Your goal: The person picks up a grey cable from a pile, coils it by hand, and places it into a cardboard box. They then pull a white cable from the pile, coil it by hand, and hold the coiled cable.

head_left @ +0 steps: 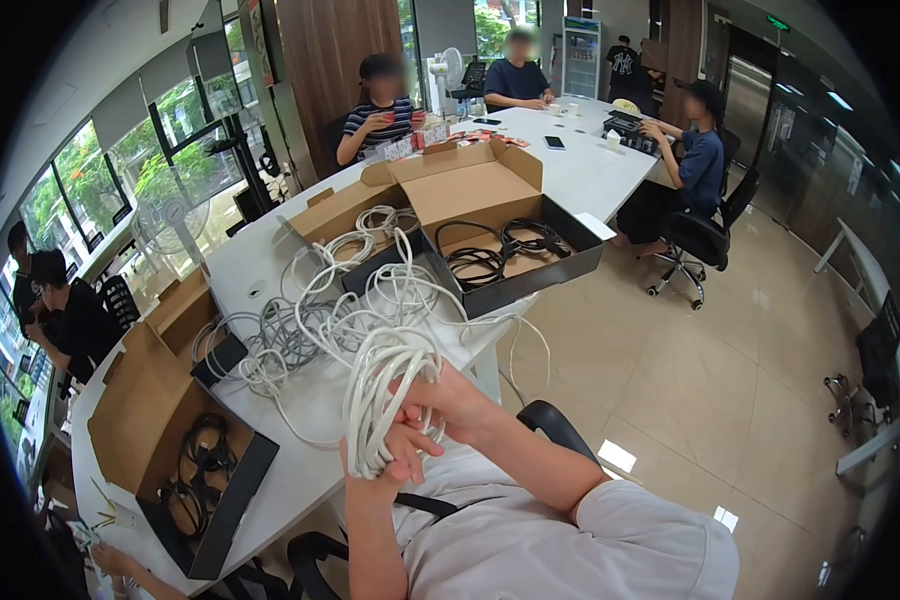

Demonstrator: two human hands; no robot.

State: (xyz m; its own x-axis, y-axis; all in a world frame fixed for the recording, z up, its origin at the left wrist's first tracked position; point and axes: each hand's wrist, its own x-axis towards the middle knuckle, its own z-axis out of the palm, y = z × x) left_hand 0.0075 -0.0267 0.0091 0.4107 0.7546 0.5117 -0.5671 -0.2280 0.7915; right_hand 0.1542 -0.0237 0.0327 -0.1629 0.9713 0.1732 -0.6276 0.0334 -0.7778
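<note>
A thick coil of white cable (375,400) is bunched in front of my chest, at the near edge of the table. My left hand (402,455) is at the lower part of the coil, with loops lying across it and its fingers partly curled. On the coil's right side, my right hand (442,397) closes around the strands; some of its fingers are hidden. Beyond my hands, a loose tangle of white and grey cables (320,325) spreads over the white table (305,475).
Open cardboard boxes hold black cables: one box (530,285) ahead, another box (235,500) at left. Several people sit around the table, including a person in a striped shirt (380,120). An office chair (700,235) stands at right. Another person's hand (115,558) shows lower left.
</note>
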